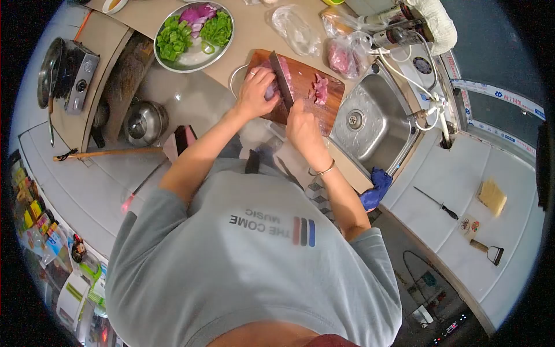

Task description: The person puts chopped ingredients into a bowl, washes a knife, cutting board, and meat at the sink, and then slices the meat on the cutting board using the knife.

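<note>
The right hand [303, 122] grips a broad knife [281, 81]; the left hand [256, 92], at the blade's nine o'clock, presses raw meat [270, 91] onto a wooden board [326, 115] at twelve o'clock. Slick meat could slide, steering the edge (worryingly close) into the steadying hand.

The knife [281, 80] in my right hand [303, 122] has a long, dark blade, pointing away from me and pressed against the raw pink meat [270, 91] under my left hand [257, 91]. More pink meat shows along the blade's right side. Small cut pieces [319, 89] lie loosely heaped on the reddish-brown wooden board [332, 110], beyond my right hand and slightly rightward.
</note>
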`<state>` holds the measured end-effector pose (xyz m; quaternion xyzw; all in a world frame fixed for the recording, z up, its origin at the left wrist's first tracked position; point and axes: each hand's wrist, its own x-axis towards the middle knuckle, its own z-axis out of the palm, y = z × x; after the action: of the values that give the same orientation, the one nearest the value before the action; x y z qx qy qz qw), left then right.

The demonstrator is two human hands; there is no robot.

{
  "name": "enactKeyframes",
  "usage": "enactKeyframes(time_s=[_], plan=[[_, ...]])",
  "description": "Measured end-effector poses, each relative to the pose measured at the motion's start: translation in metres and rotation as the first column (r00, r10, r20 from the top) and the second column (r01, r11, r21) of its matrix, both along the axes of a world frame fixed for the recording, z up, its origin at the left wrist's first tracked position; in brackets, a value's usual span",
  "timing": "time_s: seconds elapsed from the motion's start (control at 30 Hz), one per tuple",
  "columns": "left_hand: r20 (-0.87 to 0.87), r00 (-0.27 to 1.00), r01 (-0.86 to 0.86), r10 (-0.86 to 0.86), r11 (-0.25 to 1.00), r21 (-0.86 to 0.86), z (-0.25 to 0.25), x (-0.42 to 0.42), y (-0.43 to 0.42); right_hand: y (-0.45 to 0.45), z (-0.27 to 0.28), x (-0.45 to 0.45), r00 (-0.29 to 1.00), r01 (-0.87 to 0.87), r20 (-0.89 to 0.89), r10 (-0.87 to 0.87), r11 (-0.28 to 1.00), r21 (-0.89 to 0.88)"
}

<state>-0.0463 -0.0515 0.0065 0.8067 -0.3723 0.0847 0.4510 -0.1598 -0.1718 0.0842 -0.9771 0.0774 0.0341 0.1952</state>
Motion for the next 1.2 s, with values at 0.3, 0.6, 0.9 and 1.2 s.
enactKeyframes(time_s=[0.3,0.6,0.9,1.2], plan=[[0.008,0.999,0.032,-0.032,0.999,0.037,-0.001,0.002,0.003,0.009,-0.004,0.056,1.0,0.003,0.005,-0.004,0.998,0.067],[0.007,0.999,-0.049,0.049,0.999,-0.017,-0.001,0.0,-0.002,0.008,0.001,0.019,0.999,0.04,0.008,-0.041,0.995,0.092],[-0.024,1.0,0.008,-0.008,1.0,0.005,-0.002,0.001,-0.001,0.004,-0.021,0.011,0.998,0.063,-0.012,-0.062,0.991,0.12],[-0.038,0.999,-0.03,0.033,0.997,0.077,-0.011,-0.008,0.005,0.01,-0.02,0.019,0.996,0.071,0.042,-0.073,0.996,0.053]])
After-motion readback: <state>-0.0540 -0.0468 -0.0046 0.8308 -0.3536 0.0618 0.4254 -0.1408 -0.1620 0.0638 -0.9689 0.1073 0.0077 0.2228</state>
